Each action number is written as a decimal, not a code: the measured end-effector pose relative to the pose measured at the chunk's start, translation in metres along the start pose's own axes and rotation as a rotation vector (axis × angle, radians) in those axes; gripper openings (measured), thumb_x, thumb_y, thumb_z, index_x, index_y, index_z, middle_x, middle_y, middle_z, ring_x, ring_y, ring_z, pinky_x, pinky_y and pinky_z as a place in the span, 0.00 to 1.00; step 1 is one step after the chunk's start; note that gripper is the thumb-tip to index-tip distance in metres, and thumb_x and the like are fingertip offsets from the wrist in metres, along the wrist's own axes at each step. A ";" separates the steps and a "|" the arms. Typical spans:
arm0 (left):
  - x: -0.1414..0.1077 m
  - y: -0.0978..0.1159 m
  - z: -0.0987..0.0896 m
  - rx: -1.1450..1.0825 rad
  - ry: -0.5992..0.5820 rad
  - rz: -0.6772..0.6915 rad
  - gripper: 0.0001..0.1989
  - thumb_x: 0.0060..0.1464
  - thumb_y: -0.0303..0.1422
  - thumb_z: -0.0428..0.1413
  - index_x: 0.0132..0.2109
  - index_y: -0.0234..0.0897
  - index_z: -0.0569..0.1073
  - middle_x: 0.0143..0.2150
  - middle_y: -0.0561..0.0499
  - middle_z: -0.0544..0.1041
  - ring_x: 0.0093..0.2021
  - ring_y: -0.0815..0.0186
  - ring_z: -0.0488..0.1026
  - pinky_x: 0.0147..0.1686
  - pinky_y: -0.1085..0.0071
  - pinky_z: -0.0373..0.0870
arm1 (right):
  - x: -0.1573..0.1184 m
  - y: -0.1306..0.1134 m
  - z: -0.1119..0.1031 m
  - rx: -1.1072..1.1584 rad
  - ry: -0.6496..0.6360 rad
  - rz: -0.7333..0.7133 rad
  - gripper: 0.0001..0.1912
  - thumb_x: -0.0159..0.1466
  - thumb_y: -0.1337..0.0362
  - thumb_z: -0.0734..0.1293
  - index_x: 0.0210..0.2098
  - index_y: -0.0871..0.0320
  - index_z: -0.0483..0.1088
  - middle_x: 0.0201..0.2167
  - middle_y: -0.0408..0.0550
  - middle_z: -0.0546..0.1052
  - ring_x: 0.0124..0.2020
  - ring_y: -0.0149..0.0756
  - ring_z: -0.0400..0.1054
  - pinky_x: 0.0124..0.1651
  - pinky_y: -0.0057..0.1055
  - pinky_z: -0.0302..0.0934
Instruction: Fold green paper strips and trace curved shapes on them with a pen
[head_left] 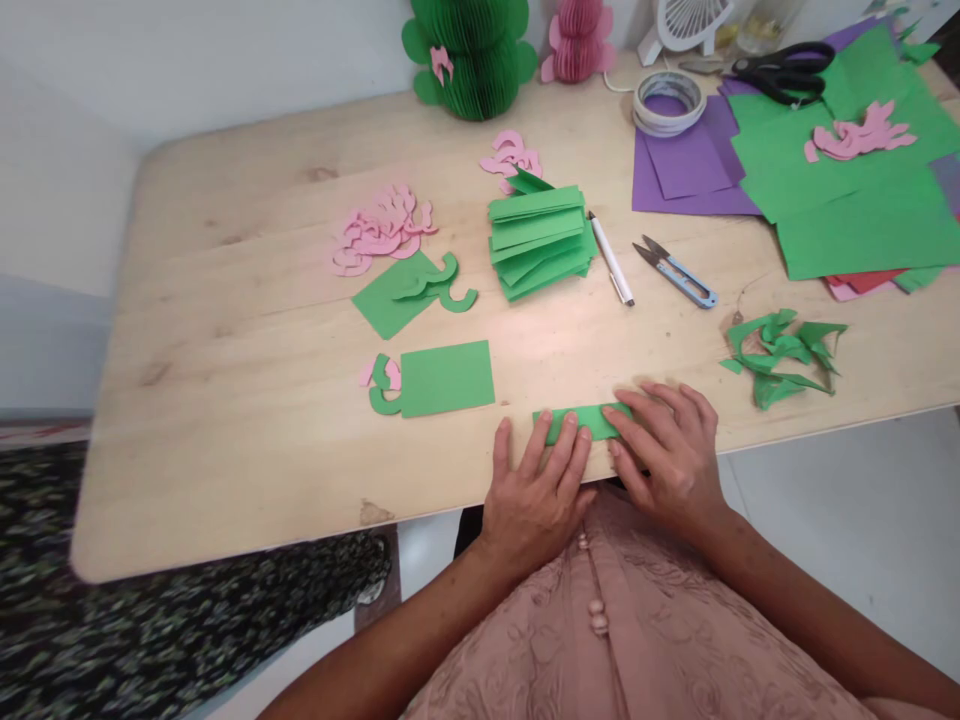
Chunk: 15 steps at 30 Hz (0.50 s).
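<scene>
A narrow strip of folded green paper [595, 421] lies at the table's front edge. My left hand [541, 482] rests on its left part, fingers apart and pressing down flat. On the strip's right end are the fingertips of my right hand [670, 450], its fingers spread and slightly bent. Left of the hands is a flat green rectangle [448, 378], beside a few small green and pink curved cutouts [386, 385]. Behind the hands stands a pile of folded green papers [536, 240].
Pink cutouts [379, 232], a white pen [612, 260], blue snips [676, 272] and green scraps [784, 350] lie around. At the back are tape rolls [669, 104], black scissors [784, 72], coloured sheets [862, 225], a green honeycomb ornament [471, 60] and a white fan [686, 25].
</scene>
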<state>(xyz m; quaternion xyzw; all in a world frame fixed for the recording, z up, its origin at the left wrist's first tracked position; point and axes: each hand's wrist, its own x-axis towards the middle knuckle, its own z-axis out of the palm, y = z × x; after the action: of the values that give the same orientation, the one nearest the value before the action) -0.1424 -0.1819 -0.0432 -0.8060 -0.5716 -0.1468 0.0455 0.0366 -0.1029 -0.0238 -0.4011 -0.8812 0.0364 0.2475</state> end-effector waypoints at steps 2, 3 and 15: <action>0.000 0.000 0.000 0.001 -0.012 0.001 0.28 0.61 0.46 0.51 0.62 0.35 0.66 0.65 0.44 0.65 0.71 0.50 0.49 0.67 0.40 0.33 | 0.000 -0.002 -0.001 0.003 0.007 0.003 0.16 0.61 0.66 0.67 0.49 0.56 0.72 0.50 0.52 0.77 0.56 0.50 0.65 0.62 0.53 0.50; -0.001 0.000 0.000 0.001 -0.017 0.001 0.28 0.61 0.46 0.52 0.62 0.35 0.66 0.65 0.44 0.65 0.71 0.50 0.49 0.67 0.40 0.33 | -0.001 -0.003 -0.002 0.001 0.009 0.004 0.16 0.61 0.65 0.66 0.49 0.56 0.72 0.51 0.52 0.76 0.57 0.51 0.64 0.62 0.54 0.49; -0.001 0.000 0.000 0.002 -0.007 0.004 0.26 0.62 0.44 0.50 0.61 0.35 0.68 0.66 0.45 0.64 0.68 0.50 0.54 0.68 0.41 0.32 | -0.008 -0.014 -0.007 -0.125 -0.029 -0.139 0.14 0.62 0.64 0.67 0.48 0.54 0.73 0.58 0.53 0.71 0.63 0.51 0.55 0.63 0.55 0.47</action>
<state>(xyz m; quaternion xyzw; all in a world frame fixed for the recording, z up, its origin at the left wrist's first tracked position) -0.1422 -0.1825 -0.0433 -0.8077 -0.5703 -0.1433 0.0443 0.0348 -0.1190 -0.0176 -0.3531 -0.9109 -0.0304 0.2112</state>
